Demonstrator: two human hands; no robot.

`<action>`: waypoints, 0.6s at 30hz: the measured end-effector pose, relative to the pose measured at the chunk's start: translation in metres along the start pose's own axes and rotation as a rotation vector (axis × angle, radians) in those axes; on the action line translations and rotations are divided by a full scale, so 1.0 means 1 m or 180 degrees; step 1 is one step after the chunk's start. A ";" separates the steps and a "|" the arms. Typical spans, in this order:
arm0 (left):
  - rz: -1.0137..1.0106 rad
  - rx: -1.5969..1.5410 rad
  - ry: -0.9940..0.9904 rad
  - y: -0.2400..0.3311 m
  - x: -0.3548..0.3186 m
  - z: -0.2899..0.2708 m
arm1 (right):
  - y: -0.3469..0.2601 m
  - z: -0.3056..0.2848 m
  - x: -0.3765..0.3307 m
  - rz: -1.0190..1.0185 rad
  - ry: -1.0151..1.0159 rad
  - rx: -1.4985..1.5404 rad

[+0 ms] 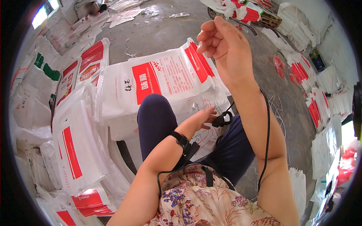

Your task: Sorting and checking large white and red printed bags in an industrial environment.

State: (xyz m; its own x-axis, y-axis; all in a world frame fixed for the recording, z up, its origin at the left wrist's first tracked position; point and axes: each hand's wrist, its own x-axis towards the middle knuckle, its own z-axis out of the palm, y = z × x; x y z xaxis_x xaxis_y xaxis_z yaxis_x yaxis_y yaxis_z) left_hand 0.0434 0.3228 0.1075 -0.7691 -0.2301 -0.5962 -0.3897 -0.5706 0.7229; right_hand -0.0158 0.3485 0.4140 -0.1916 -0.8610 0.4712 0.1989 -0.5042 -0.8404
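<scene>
A flat white woven sack [173,81] with red printed panels lies across a pile of similar sacks in front of my knees. My left hand [203,117] is low over the near edge of this pile, fingers stretched out and apart, with nothing visible in them. Beside its fingertips hangs a black cord with a loop [222,119]. My right hand [226,45] is raised above the sack's far right corner. Its fingers are curled in toward the thumb; whatever they may hold is too small to make out.
Stacked white and red sacks [77,147] stand close on my left. More bundled sacks [315,107] line the right wall. Loose white string [279,109] lies on the grey concrete floor [162,32]. Another person [94,8] is at the far left.
</scene>
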 end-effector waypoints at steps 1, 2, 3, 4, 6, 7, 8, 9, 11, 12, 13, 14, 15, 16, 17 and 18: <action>-0.0211 -0.0023 -0.0019 0.002 0.001 0.003 | 0.000 0.002 -0.002 0.0014 0.0007 0.0001; -0.0224 -0.0033 -0.0022 0.003 0.001 0.008 | 0.000 0.004 -0.003 0.0028 -0.0082 0.0089; -0.0210 0.0292 -0.0189 0.004 0.002 0.014 | 0.000 0.007 -0.004 0.0041 -0.0172 0.0180; -0.0195 0.0628 -0.0369 0.005 0.000 0.021 | -0.002 0.007 -0.005 0.0048 -0.0154 0.0173; -0.0196 0.0567 -0.0478 0.007 -0.007 0.028 | -0.005 0.007 -0.007 -0.0016 -0.0221 0.0049; -0.0185 0.0502 -0.0565 0.004 -0.008 0.028 | -0.009 0.007 -0.007 -0.0007 -0.0203 0.0050; -0.0203 0.0501 -0.0573 0.002 -0.010 0.025 | -0.013 0.005 -0.006 -0.0109 -0.0179 -0.0130; -0.0209 0.0473 -0.0629 0.002 -0.012 0.021 | -0.015 0.002 -0.005 -0.0210 -0.0156 -0.0310; -0.0219 0.0444 -0.0673 0.001 -0.017 0.013 | -0.020 -0.015 -0.004 0.0055 0.0041 -0.0365; -0.0210 0.0354 -0.0578 0.002 -0.020 0.011 | -0.023 -0.025 -0.003 0.0317 0.0226 -0.0428; -0.0202 0.0261 -0.0473 0.003 -0.024 0.009 | -0.022 -0.036 -0.001 0.0324 0.0224 -0.0416; -0.0144 0.0304 -0.0477 0.008 -0.028 0.011 | -0.023 -0.048 0.000 0.0025 0.0232 -0.0514; -0.0144 0.0307 -0.0481 0.011 -0.034 0.011 | -0.025 -0.059 0.000 -0.0275 0.0238 -0.0612; 0.0041 0.0156 -0.0768 0.017 -0.041 0.011 | -0.028 -0.070 -0.001 -0.0284 0.0243 -0.0622; 0.0225 -0.0003 -0.1047 0.022 -0.050 0.011 | -0.029 -0.080 -0.002 -0.0307 0.0328 -0.0636; 0.0361 -0.0003 -0.1138 0.028 -0.058 0.012 | -0.030 -0.090 -0.004 -0.0331 0.0415 -0.0653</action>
State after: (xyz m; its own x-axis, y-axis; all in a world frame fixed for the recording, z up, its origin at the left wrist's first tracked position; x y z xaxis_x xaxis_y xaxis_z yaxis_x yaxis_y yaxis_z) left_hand 0.0711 0.3299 0.1664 -0.9358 -0.0021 -0.3525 -0.2914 -0.5580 0.7770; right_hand -0.1079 0.3730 0.4135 -0.3257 -0.7826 0.5305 -0.0248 -0.5539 -0.8322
